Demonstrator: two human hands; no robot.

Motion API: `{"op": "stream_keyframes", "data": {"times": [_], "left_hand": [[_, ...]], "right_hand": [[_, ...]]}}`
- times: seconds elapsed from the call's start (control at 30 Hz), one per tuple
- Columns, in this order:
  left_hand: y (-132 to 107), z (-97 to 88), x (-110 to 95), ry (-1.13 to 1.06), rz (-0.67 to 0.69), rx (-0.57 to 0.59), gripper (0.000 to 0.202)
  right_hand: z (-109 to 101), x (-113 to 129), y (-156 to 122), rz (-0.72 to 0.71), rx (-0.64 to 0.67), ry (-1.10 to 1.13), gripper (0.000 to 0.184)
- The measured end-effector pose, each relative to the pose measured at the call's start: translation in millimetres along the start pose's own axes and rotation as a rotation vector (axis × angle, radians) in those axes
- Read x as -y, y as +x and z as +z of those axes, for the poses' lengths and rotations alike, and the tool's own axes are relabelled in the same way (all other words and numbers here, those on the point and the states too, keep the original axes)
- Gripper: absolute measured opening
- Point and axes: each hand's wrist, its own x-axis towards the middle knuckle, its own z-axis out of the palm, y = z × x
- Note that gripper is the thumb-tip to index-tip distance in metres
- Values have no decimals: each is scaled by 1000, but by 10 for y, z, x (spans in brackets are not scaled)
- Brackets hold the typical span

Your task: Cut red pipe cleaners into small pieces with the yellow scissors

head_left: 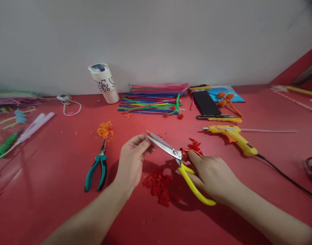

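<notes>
My right hand grips a pair of scissors with one yellow handle and one orange-red handle. Their blades point left, slightly parted, with the tips at the fingers of my left hand. That hand is pinched closed; a bit of red shows at its fingertips, mostly hidden by fingers and blades. Below the scissors, on the red table, lies a pile of red cut pieces. A smaller heap of red pieces sits just beyond my right hand.
Teal pliers and orange clippings lie left. Behind are a white tumbler, colourful pipe cleaners and a black phone. At right, a yellow glue gun trails its cord; a yellow cutter lies behind it.
</notes>
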Motion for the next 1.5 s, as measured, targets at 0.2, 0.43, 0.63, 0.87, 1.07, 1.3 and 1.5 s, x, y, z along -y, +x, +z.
{"op": "stream_keyframes", "data": {"times": [0.2, 0.43, 0.63, 0.87, 1.07, 1.3, 1.5], "left_hand": [[-3, 3, -6, -28, -2, 4, 6], [-3, 5, -3, -26, -12, -28, 3], [-12, 8, -17, -18, -7, -29, 4], [-13, 15, -24, 20, 15, -44, 5], [-19, 22, -47, 67, 50, -48, 5], [-57, 57, -40, 56, -51, 22, 7], [-165, 134, -10, 79, -327, 311, 8]], "right_hand": [[5, 2, -9, -4, -18, -14, 33], [2, 6, -1, 7, -15, -9, 35], [9, 2, -4, -6, -44, -35, 37], [10, 1, -5, 4, -106, -21, 40], [24, -17, -15, 15, -150, -37, 43], [-91, 34, 45, 224, -15, 459, 32], [-208, 171, 62, 460, 23, 1282, 22]]}}
